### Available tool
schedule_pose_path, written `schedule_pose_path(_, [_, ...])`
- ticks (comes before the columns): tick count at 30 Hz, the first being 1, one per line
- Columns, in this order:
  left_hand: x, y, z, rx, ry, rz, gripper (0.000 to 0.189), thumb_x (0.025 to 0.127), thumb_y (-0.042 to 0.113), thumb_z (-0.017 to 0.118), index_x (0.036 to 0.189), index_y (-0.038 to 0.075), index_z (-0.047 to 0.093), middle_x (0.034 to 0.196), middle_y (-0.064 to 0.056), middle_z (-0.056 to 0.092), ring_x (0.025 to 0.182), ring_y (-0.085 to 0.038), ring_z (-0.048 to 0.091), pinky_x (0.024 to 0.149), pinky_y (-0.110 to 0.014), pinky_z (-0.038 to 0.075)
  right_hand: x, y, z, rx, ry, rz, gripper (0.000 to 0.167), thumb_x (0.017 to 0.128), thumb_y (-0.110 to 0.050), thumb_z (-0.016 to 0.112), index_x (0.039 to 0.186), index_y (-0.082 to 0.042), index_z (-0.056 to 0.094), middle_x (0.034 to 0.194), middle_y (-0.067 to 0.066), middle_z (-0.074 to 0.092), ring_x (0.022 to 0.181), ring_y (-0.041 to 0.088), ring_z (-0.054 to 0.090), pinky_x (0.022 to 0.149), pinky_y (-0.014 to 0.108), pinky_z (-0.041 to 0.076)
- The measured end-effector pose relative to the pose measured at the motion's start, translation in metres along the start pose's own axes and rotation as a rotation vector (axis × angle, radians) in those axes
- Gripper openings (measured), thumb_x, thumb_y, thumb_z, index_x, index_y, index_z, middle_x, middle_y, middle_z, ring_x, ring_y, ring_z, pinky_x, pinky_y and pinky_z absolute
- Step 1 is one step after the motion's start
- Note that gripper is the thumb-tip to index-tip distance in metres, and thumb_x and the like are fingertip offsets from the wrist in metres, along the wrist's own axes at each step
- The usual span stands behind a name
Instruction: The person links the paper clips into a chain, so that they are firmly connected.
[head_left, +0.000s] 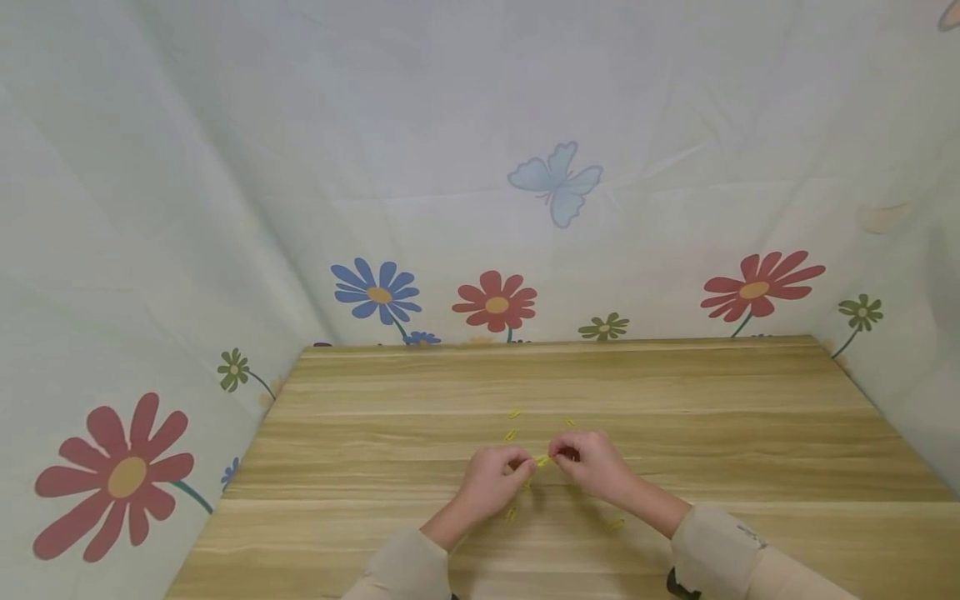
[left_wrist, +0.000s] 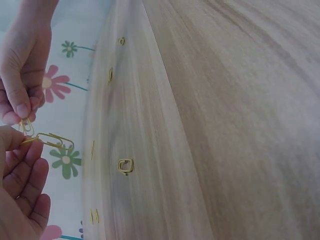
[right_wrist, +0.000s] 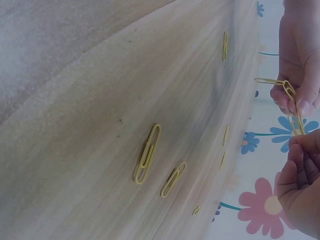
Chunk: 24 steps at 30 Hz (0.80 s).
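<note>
Between finger and thumb my left hand (head_left: 491,482) pinches a yellow paper clip (right_wrist: 289,91). A second paper clip (left_wrist: 59,141) is linked to it and sticks out beside the left fingertips. My right hand (head_left: 597,468) holds another paper clip (right_wrist: 298,126) by one end, its other end at the left fingertips. Whether that clip is hooked into the left hand's clip, I cannot tell. Both hands are close together above the wooden table (head_left: 390,375), fingertips nearly meeting.
Several loose yellow paper clips lie around the hands, among them one clip (head_left: 616,524) below the right forearm, one (head_left: 515,413) farther back and a nearer pair in the right wrist view, a larger clip (right_wrist: 147,154) and a smaller one (right_wrist: 173,179). A flowered curtain (head_left: 420,167) hangs behind the table.
</note>
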<state>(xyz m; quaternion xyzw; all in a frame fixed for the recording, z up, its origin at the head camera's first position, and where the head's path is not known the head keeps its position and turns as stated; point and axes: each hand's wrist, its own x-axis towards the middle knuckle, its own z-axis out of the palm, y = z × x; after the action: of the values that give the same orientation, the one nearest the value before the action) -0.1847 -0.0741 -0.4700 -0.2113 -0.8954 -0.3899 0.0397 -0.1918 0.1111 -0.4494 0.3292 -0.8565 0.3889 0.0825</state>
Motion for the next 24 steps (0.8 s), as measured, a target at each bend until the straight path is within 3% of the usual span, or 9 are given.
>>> schedule_pose_path(10, [-0.001, -0.004, 0.001, 0.025, 0.055, -0.021, 0.015, 0.082, 0.015, 0.056, 0.079, 0.008, 0.069, 0.073, 0.003, 0.067, 0.063, -0.001, 0.056, 0.057, -0.015, 0.044, 0.0, 0.004, 0.0, 0.004, 0.029, -0.01, 0.009, 0.079, 0.007, 0.057, 0.077, 0.0, 0.063, 0.075, 0.011, 0.064, 0.061, 0.006, 0.054, 0.054, 0.016, 0.045])
schedule_pose_path(15, [-0.002, -0.009, 0.001, 0.01, 0.042, -0.021, 0.015, 0.083, 0.017, 0.056, 0.079, 0.009, 0.068, 0.073, 0.004, 0.067, 0.062, 0.0, 0.055, 0.058, -0.015, 0.044, -0.001, 0.008, 0.0, -0.011, 0.059, -0.002, 0.006, 0.078, 0.006, 0.059, 0.078, 0.001, 0.063, 0.076, 0.011, 0.065, 0.062, 0.007, 0.055, 0.054, 0.016, 0.046])
schedule_pose_path(24, [-0.002, -0.011, -0.002, -0.02, 0.0, 0.011, 0.017, 0.085, 0.019, 0.056, 0.081, 0.007, 0.068, 0.076, 0.002, 0.067, 0.061, 0.002, 0.053, 0.057, -0.015, 0.044, -0.001, 0.006, -0.003, 0.022, 0.036, 0.055, 0.007, 0.079, 0.004, 0.058, 0.079, -0.001, 0.063, 0.078, 0.012, 0.065, 0.063, 0.006, 0.055, 0.056, 0.016, 0.046])
